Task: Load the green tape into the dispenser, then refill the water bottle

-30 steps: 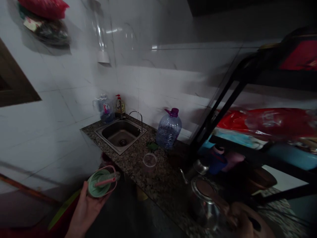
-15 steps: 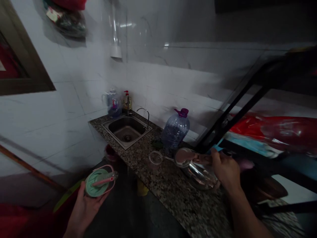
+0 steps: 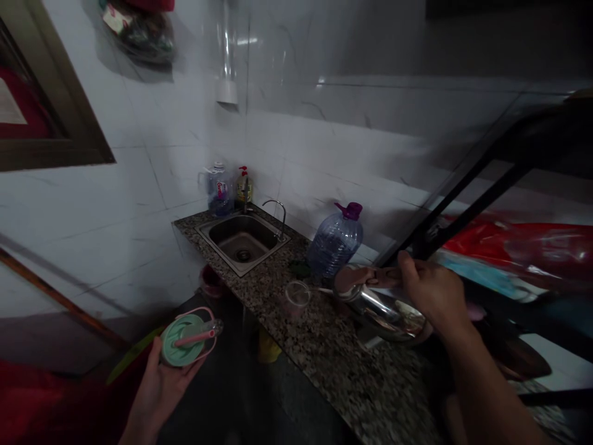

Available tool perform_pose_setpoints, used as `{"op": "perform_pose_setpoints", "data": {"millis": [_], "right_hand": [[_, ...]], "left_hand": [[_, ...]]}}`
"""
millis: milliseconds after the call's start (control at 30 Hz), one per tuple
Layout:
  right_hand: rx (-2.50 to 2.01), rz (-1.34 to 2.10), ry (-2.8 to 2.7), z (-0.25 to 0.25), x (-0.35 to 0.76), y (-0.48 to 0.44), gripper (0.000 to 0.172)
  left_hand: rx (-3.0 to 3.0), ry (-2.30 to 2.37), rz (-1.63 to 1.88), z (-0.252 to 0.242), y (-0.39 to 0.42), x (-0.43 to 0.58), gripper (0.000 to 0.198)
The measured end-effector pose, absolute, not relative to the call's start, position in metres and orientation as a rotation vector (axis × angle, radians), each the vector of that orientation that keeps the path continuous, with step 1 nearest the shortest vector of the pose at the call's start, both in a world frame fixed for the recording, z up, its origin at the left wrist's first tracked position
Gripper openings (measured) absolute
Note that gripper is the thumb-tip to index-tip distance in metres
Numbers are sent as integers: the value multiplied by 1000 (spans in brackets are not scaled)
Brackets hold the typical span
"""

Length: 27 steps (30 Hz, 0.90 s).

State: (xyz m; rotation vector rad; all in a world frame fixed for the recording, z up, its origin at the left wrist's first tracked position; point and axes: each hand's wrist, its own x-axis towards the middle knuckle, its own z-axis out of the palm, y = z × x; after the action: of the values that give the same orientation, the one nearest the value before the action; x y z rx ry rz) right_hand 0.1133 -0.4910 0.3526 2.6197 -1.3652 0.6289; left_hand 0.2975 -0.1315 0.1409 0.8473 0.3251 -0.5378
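Note:
My left hand (image 3: 162,377), low on the left, has its fingers closed around a mint-green straw-cup lid (image 3: 185,343). A pink straw and a thin pink carrying loop show on it; whether a cup body is under it I cannot tell. On the right, my right hand (image 3: 433,290) grips the brown handle of a shiny metal kettle (image 3: 384,315). The kettle hangs tilted above the granite counter, its spout pointing left. Left of the spout, a clear round cup (image 3: 298,293) stands on the counter.
A big water jug with a purple cap (image 3: 336,241) stands by the wall behind the kettle. Further left are a sink (image 3: 243,241), a thin tap (image 3: 282,216), another plastic jug (image 3: 220,191) and a pump bottle (image 3: 244,187). A black rack (image 3: 467,210) rises at the right.
My right hand has lifted the kettle and tipped it, uncovering a pale flat thing beneath. My left hand has hardly moved, and the view has shifted slightly.

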Motion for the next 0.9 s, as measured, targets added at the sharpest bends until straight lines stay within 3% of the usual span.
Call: {"op": "perform_pose_setpoints", "data": {"millis": [500, 900], "right_hand": [[2569, 506, -1360, 359, 122, -485, 49], [2582, 653, -1427, 333, 116, -488, 47]], "left_hand": [[830, 325, -532, 140, -124, 301, 53], [679, 331, -600, 130, -124, 307, 58]]}}
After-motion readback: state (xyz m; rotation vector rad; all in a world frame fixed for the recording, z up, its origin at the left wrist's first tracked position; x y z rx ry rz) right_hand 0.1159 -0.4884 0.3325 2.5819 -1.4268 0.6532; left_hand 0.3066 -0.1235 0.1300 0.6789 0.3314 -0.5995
